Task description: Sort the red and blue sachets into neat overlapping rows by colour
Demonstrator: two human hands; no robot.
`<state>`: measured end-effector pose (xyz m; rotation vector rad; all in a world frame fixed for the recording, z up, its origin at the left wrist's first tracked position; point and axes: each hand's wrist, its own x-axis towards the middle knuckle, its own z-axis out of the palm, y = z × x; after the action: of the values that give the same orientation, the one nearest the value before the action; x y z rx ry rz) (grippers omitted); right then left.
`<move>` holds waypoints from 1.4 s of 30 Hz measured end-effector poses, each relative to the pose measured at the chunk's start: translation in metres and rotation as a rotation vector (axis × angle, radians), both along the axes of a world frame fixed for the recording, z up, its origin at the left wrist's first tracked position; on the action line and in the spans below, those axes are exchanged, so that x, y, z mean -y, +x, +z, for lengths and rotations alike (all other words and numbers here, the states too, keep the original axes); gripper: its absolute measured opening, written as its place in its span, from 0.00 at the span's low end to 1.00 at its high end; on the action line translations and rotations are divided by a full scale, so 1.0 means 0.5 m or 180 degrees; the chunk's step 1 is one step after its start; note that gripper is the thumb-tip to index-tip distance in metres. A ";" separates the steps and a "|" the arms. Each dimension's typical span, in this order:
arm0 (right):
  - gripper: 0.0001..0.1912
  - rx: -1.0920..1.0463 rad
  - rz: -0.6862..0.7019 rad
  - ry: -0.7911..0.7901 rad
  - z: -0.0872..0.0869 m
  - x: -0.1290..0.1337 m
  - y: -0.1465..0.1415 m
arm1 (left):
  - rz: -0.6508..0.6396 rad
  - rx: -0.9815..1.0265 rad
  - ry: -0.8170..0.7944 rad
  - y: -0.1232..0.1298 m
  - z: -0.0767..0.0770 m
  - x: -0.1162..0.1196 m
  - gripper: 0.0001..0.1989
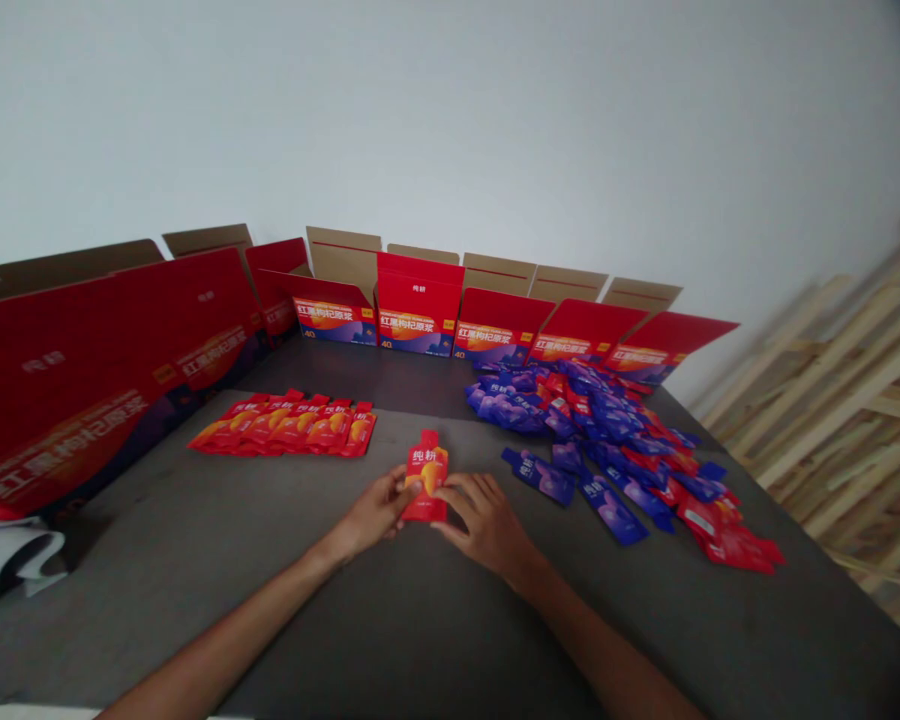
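Note:
In the middle of the head view, a red pouch (427, 468) with an orange fruit print stands upright, its spout end up and its printed face toward me. My left hand (379, 508) grips its left edge, thumb across the front. From the other side my right hand (484, 515) pinches the right edge between thumb and fingers. Several red pouches (289, 425) lie overlapped in a row to the left, beyond my left hand. Closest to my right hand are loose purple pouches (541, 477), part of a mixed heap of purple and red pouches (607, 410).
Open red cartons (416, 310) line the back of the dark grey table (330, 630). More large cartons (105, 370) stand along the left side. A white and black crumpled item (15, 560) lies at the left edge. Wooden slats (855, 420) rise beyond the right edge.

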<state>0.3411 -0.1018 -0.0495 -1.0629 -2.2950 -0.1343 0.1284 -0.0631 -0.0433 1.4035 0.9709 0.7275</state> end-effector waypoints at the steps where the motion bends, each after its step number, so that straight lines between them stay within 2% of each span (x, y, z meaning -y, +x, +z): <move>1: 0.16 0.0065 0.0045 -0.0048 -0.003 -0.001 0.001 | -0.0034 -0.0132 0.0196 -0.005 0.000 -0.003 0.27; 5: 0.12 0.0479 0.0332 -0.0156 -0.012 -0.005 0.003 | -0.0230 -0.0880 0.1052 -0.018 -0.005 -0.006 0.19; 8: 0.11 0.0682 0.0457 -0.0219 -0.018 -0.009 0.004 | -0.0050 -0.1790 0.1514 -0.020 -0.018 0.004 0.18; 12: 0.09 0.0801 0.0628 -0.0275 -0.024 -0.012 0.004 | 0.0159 -0.2475 0.1795 -0.005 -0.022 0.030 0.21; 17: 0.04 0.0684 0.0626 -0.0271 -0.027 -0.011 0.004 | 0.0018 -0.2996 0.1954 0.022 0.007 0.063 0.22; 20: 0.06 0.0374 0.0502 -0.0132 -0.022 -0.010 0.007 | 0.0091 -0.3128 0.2184 0.028 0.006 0.071 0.24; 26: 0.12 -0.0229 0.0228 0.0094 -0.007 -0.011 0.018 | 0.0269 -0.3098 0.2558 0.032 -0.032 0.070 0.37; 31: 0.11 -0.0435 0.0130 0.0096 -0.006 -0.013 0.025 | 0.0101 -0.3177 0.2569 0.037 -0.036 0.067 0.29; 34: 0.10 -0.0439 0.0126 0.0061 -0.007 -0.014 0.027 | 0.0110 -0.3157 0.2492 0.030 -0.033 0.063 0.28; 38: 0.10 -0.0470 0.0190 -0.0020 -0.009 -0.012 0.029 | 0.0453 -0.3090 0.2481 -0.002 -0.012 0.041 0.31; 42: 0.10 -0.0497 0.0206 -0.0065 -0.017 -0.009 0.027 | 0.1079 -0.3375 0.2346 -0.079 0.048 -0.013 0.28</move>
<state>0.3545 -0.0972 -0.0579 -0.9727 -2.1912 -0.0018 0.0889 -0.0567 -0.0192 2.4017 1.9107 0.5819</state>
